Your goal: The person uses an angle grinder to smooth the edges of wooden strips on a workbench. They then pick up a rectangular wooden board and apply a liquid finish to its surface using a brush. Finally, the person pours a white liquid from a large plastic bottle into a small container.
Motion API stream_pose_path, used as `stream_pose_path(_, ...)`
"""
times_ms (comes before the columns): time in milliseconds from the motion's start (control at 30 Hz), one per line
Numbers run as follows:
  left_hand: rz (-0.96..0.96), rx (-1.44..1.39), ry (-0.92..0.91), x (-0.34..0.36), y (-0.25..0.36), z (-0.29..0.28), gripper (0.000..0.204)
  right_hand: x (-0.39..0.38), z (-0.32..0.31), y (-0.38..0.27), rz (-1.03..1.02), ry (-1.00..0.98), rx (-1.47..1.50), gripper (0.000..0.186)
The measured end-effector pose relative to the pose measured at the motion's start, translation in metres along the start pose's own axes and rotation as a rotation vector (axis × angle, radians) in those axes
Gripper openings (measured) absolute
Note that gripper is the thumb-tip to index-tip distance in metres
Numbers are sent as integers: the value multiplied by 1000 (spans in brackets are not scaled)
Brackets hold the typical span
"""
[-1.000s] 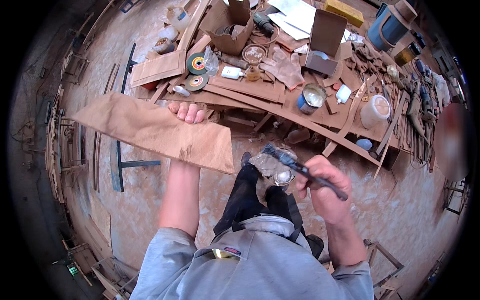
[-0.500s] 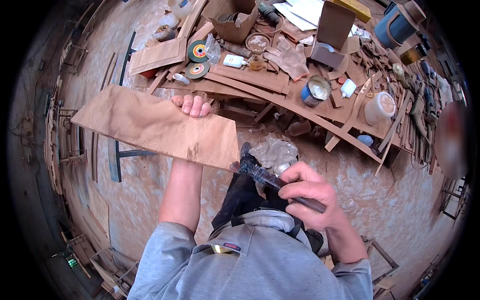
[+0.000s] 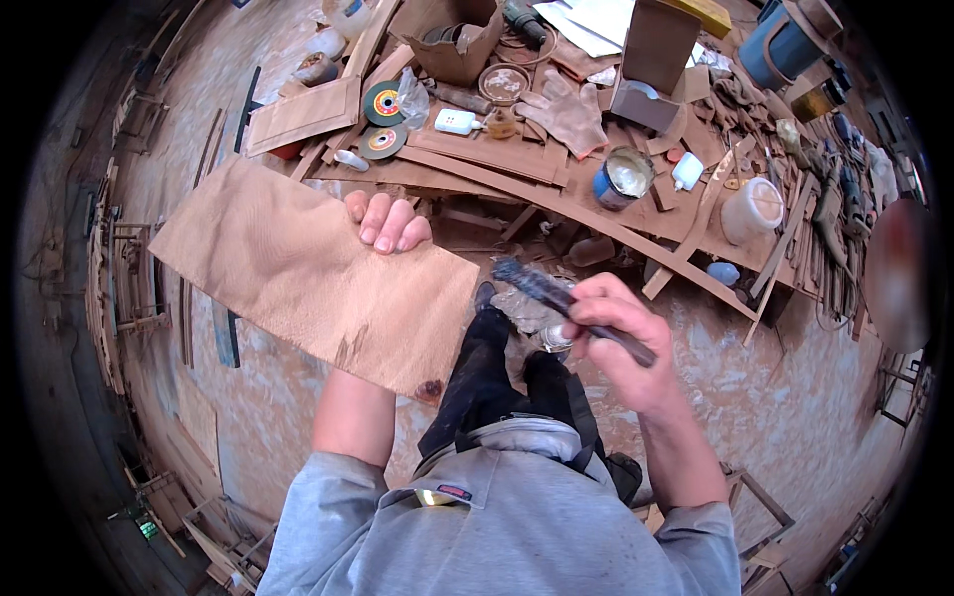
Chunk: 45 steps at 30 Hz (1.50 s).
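Note:
My left hand (image 3: 388, 221) grips a flat light-brown wooden board (image 3: 298, 263) by its far edge, fingers over the top face and thumb hidden beneath. The board is held tilted in the air, with a dark knot at its near right corner and a small dark streak close by. My right hand (image 3: 624, 343) is closed round the handle of a dark paintbrush (image 3: 556, 298). Its dark, blurred bristles point up and left, just beyond the board's right edge and apart from it.
Ahead stands a cluttered workbench (image 3: 477, 184) carrying grinding discs (image 3: 383, 104), a work glove (image 3: 566, 111), an open paint can (image 3: 624, 179), a white plastic tub (image 3: 752, 211) and wood strips. Beneath the brush, a plastic bag (image 3: 522, 310) and a small can (image 3: 556, 340) sit on the floor.
The brush has come off the board's near right corner and moved up and right. The board's top face has tipped further toward me, and the dark knot now shows at its corner.

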<state>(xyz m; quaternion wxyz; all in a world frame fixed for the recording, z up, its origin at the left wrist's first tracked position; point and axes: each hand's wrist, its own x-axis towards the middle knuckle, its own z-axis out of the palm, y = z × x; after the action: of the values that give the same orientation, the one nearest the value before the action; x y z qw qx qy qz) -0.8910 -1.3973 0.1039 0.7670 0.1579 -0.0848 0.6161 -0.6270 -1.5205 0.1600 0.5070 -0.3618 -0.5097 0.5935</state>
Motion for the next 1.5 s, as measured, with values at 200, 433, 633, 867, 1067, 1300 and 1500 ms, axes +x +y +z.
stream_pose_path(200, -5, -30, 42, -1, -16, 12, 18, 8, 5, 19, 37, -25, -67, 25)
stream_pose_path(433, -10, -107, 0, 1, -19, 1, 18, 4, -3, 16, 32, 2, -42, 25)
stream_pose_path(633, -84, -108, 72, -2, -12, 7, 21, 9, -4, 21, 28, -23, -137, 25)
stream_pose_path(867, -544, -82, 211, -21, -1, 8, 39, 40, -9, -5, -132, 115, 55, 26)
stream_pose_path(1067, -787, -141, 425, -65, -8, -5, 43, 95, 25, -33, -134, 62, 135, 28)
stream_pose_path(1300, -905, -223, 388, -72, -31, 6, 42, 116, 41, -17, -124, 97, 69, 29)
stream_pose_path(1500, -952, -247, 415, -78, -42, -1, 42, 115, 39, -7, -178, 42, -76, 32)
